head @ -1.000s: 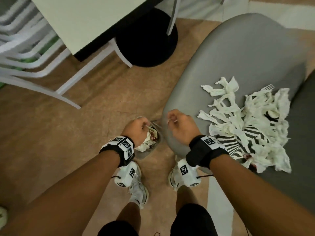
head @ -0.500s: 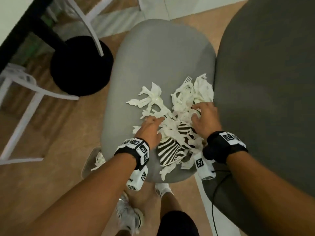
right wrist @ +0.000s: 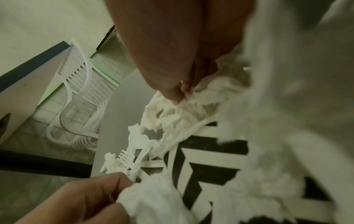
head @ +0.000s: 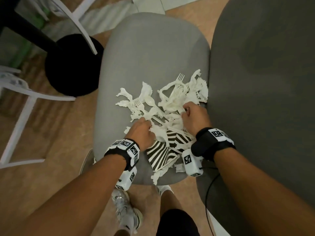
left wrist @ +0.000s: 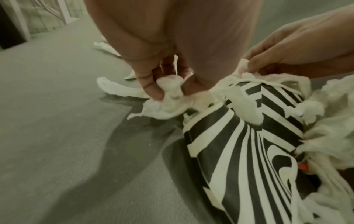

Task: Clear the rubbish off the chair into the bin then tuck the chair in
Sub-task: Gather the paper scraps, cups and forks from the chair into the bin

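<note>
Torn white tissue (head: 172,101), plastic forks (head: 139,104), a spoon and black-and-white striped paper cups (head: 162,155) lie heaped on the near right part of the grey chair seat (head: 153,53). My left hand (head: 150,127) grips a wad of tissue (left wrist: 172,97) at the pile's left edge, next to a striped cup (left wrist: 239,144). Deeper in the pile, by the seat's right edge, my right hand (head: 185,110) curls round more tissue (right wrist: 206,97). The grey bin's rim (head: 86,160) peeks out on the floor under the seat's near left edge.
A black round table base (head: 73,65) and white chair legs (head: 22,116) stand on the brown floor to the left. A dark grey padded surface (head: 264,82) fills the right side against the seat. My feet (head: 126,212) are in front of the chair.
A second ago both hands were low at the bin beside the seat's front edge. They have moved up onto the pile, and their fingers have curled into the tissue.
</note>
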Available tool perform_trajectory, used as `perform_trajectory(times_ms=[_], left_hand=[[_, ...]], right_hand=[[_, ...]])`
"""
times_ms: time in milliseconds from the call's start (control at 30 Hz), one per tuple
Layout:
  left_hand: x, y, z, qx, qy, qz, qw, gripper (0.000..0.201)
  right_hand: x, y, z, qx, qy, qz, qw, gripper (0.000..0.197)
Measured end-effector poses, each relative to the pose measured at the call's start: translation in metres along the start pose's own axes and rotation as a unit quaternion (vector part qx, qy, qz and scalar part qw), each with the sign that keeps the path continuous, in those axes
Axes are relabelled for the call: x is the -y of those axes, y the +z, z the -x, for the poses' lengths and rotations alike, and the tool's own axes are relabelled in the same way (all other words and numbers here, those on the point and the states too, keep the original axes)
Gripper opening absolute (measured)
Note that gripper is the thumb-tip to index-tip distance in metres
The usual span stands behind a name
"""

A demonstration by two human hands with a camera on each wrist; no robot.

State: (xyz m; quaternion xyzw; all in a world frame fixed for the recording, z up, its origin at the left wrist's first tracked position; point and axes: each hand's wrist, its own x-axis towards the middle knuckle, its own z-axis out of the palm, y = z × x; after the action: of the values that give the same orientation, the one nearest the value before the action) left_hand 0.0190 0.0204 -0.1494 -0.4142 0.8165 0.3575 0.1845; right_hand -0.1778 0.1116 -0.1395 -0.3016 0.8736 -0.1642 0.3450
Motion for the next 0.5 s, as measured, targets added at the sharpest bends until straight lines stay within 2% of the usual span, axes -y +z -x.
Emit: perform_trajectory(times_ms=[100,200,267,333,400,500], left_hand=[[-0.003,-0.008,0.003,-0.03,-0.02,0.029,0.999,0.027],[0.0,-0.016,0.004,-0.085,-0.033,0.082,0.992,0.038],[0.005,-0.021,0.002,-0.102,-0.036,0.1,0.989,0.035],[0.009,-0.026,0.001,-0.109,-0.04,0.102,0.988,0.021],[0.014,-0.03,0.003,-0.114,-0.05,0.106,0.987,0.005],[0.022,-0.034,0.007,-0.117,-0.065,0.13,0.982,0.016]], right_hand=[[0.008,-0.003,-0.006,-0.069,-0.018,-0.033,0.997,0.031],[0.013,-0.009,-0.012,-0.074,-0.024,0.016,0.997,0.043],[0.017,-0.011,-0.016,-0.079,-0.064,0.069,0.992,0.047],[0.022,-0.009,-0.019,-0.075,-0.124,0.108,0.983,0.052],[0.031,-0.005,-0.025,-0.038,-0.187,0.142,0.971,0.062],[0.047,0.006,-0.034,0.085,-0.231,0.245,0.938,0.078]])
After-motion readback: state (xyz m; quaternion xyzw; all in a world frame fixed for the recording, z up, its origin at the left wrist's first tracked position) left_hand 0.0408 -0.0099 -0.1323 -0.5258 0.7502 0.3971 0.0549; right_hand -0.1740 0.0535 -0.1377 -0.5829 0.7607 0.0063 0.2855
